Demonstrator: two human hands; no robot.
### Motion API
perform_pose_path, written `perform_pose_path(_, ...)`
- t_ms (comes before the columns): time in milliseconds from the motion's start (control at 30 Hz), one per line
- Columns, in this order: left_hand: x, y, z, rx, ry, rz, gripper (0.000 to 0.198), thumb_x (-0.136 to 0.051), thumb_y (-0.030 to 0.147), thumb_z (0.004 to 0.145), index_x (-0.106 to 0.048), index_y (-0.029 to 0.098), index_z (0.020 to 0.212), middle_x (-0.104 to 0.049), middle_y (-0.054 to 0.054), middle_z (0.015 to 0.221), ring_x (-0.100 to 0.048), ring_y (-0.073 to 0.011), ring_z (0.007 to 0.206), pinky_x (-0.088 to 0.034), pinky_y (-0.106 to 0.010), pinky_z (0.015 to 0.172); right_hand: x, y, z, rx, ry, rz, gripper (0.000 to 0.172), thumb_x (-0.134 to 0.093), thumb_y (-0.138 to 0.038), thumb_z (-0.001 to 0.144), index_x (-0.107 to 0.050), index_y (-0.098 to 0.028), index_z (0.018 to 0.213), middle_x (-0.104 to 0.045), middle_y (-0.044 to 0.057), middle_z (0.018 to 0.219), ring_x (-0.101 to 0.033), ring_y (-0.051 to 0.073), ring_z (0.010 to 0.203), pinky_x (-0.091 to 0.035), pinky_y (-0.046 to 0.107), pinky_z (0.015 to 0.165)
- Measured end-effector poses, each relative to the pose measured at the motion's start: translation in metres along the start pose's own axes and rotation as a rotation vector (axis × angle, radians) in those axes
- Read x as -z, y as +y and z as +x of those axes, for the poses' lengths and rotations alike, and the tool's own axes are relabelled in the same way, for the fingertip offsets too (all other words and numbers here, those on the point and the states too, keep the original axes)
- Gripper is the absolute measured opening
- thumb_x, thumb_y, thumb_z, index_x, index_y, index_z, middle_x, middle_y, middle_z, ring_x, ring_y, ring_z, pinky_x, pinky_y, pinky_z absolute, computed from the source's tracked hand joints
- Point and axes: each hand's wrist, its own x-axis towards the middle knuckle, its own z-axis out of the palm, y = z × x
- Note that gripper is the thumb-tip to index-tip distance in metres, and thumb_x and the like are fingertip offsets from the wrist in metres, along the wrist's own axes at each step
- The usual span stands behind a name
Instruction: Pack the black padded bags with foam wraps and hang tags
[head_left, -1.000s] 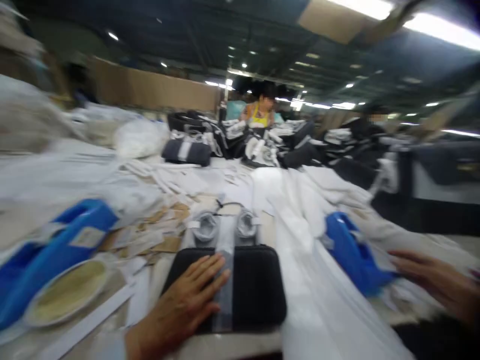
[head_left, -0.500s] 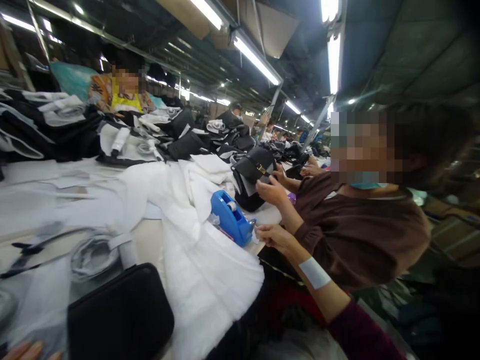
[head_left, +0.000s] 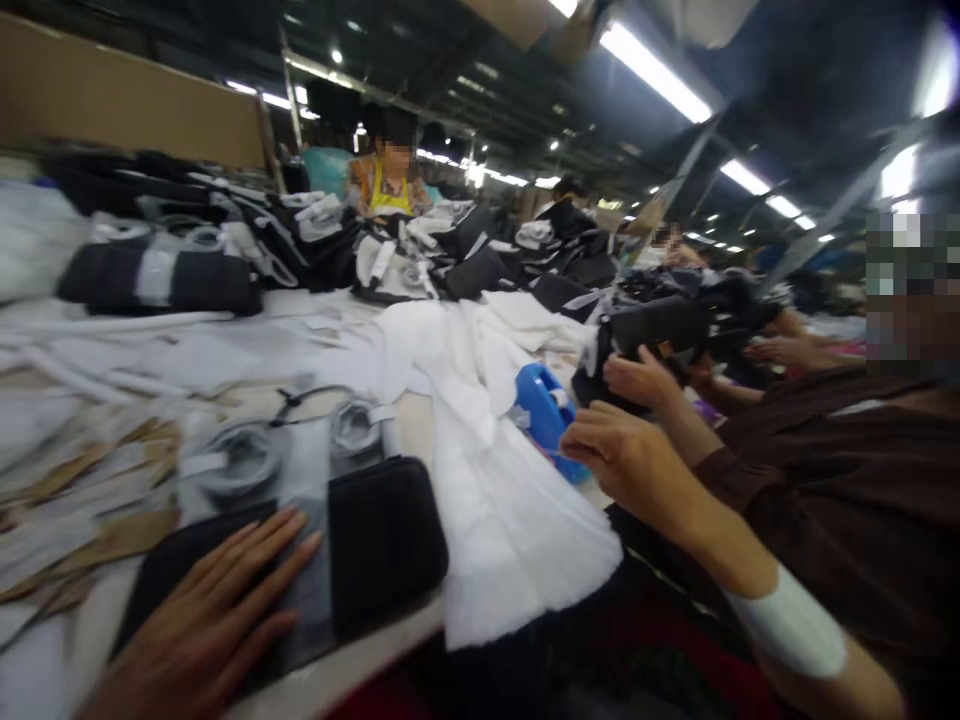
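Left hand [head_left: 195,620]: fingers spread flat on black padded case [head_left: 386,535], not clamped | right hand [head_left: 630,460]: loosely curled, holding nothing visible, beside blue tape dispenser [head_left: 544,415] | case unwrapped, white sheet [head_left: 510,520] alongside

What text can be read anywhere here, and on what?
Nothing is readable.
The blue tape dispenser shows no legible marking.
The white tag on the coiled grey strap is too blurred to read, if it has any text.
The black bag under the left hand shows no readable text.
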Motion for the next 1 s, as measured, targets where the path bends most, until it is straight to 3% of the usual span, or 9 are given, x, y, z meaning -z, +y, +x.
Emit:
perform_pose_path(67, 0.02, 0.013, -0.013, -0.001, -0.118, 0.125, 0.059, -0.053, 0.032, 0.091, -0.035, 0.023, 0.147, -0.034, -0.006, 0.154, -0.033, -0.0248, 0.141, -0.024, -0.039, 0.118, 0.007, -0.039, 0.039, 0.329, -0.08, 0.026, 0.025, -0.051, -0.007, 0.085, -0.065, -0.019, 0.068, -0.059, 0.002, 0.069, -0.051, 0.016, 0.076, -0.034, 0.027, 0.068)
perform_pose_path(167, 0.03, 0.02, -0.008, 0.014, -0.19, 0.183, 0.056, -0.05, 0.03, 0.095, -0.033, 0.022, 0.148, -0.032, -0.009, 0.154, -0.03, -0.0257, 0.142, -0.031, -0.044, 0.115, -0.001, -0.106, 0.091, 0.741, -0.266, 0.071, 0.021, -0.054, -0.006, 0.082, -0.068, -0.019, 0.073, -0.062, 0.003, 0.072, -0.054, 0.016, 0.078, -0.033, 0.027, 0.066)
perform_pose_path(267, 0.029, 0.021, -0.003, 0.036, -0.165, 0.175, 0.053, -0.05, 0.027, 0.095, -0.035, 0.021, 0.147, -0.036, -0.01, 0.152, -0.03, -0.0259, 0.142, -0.034, -0.046, 0.114, -0.025, -0.166, 0.127, 0.961, -0.427, 0.055, 0.017, -0.055, -0.009, 0.081, -0.07, -0.017, 0.077, -0.067, 0.006, 0.075, -0.058, 0.017, 0.075, -0.033, 0.027, 0.059)
perform_pose_path(367, 0.027, 0.022, -0.005, 0.047, -0.162, 0.155, 0.053, -0.051, 0.027, 0.095, -0.037, 0.021, 0.146, -0.037, -0.011, 0.151, -0.031, -0.0267, 0.141, -0.035, -0.048, 0.113, -0.053, -0.201, 0.151, 1.022, -0.481, -0.023, 0.021, -0.05, -0.012, 0.085, -0.071, -0.014, 0.083, -0.07, 0.009, 0.08, -0.062, 0.02, 0.071, -0.034, 0.027, 0.054)
perform_pose_path(533, 0.028, 0.022, -0.006, 0.046, -0.162, 0.12, 0.053, -0.053, 0.029, 0.094, -0.04, 0.019, 0.144, -0.035, -0.013, 0.152, -0.03, -0.029, 0.141, -0.035, -0.049, 0.113, -0.081, -0.22, 0.171, 1.018, -0.496, -0.124, 0.019, -0.053, -0.014, 0.086, -0.07, -0.008, 0.094, -0.071, 0.016, 0.086, -0.067, 0.025, 0.086, -0.046, 0.029, 0.066)
perform_pose_path(700, 0.032, 0.023, -0.002, 0.041, -0.126, 0.149, 0.052, -0.055, 0.028, 0.092, -0.044, 0.017, 0.141, -0.027, -0.015, 0.156, -0.028, -0.0295, 0.142, -0.033, -0.048, 0.113, -0.087, -0.227, 0.177, 1.048, -0.482, -0.167, 0.018, -0.059, -0.018, 0.085, -0.069, -0.008, 0.095, -0.071, 0.017, 0.085, -0.068, 0.026, 0.09, -0.049, 0.031, 0.072)
perform_pose_path(833, 0.033, 0.022, -0.003, 0.026, -0.166, 0.151, 0.056, -0.055, 0.029, 0.092, -0.039, 0.017, 0.144, -0.033, -0.01, 0.154, -0.025, -0.0282, 0.143, -0.032, -0.049, 0.114, -0.086, -0.232, 0.178, 1.066, -0.498, -0.209, 0.016, -0.058, -0.019, 0.085, -0.069, -0.009, 0.092, -0.071, 0.016, 0.085, -0.068, 0.026, 0.088, -0.049, 0.033, 0.074)
perform_pose_path(1000, 0.033, 0.023, -0.002, 0.045, -0.191, 0.117, 0.056, -0.056, 0.028, 0.092, -0.038, 0.017, 0.144, -0.036, -0.009, 0.153, -0.026, -0.0272, 0.143, -0.032, -0.048, 0.114, -0.091, -0.238, 0.172, 1.012, -0.422, -0.252, 0.016, -0.056, -0.019, 0.086, -0.07, -0.012, 0.089, -0.071, 0.015, 0.088, -0.067, 0.027, 0.091, -0.039, 0.044, 0.091)
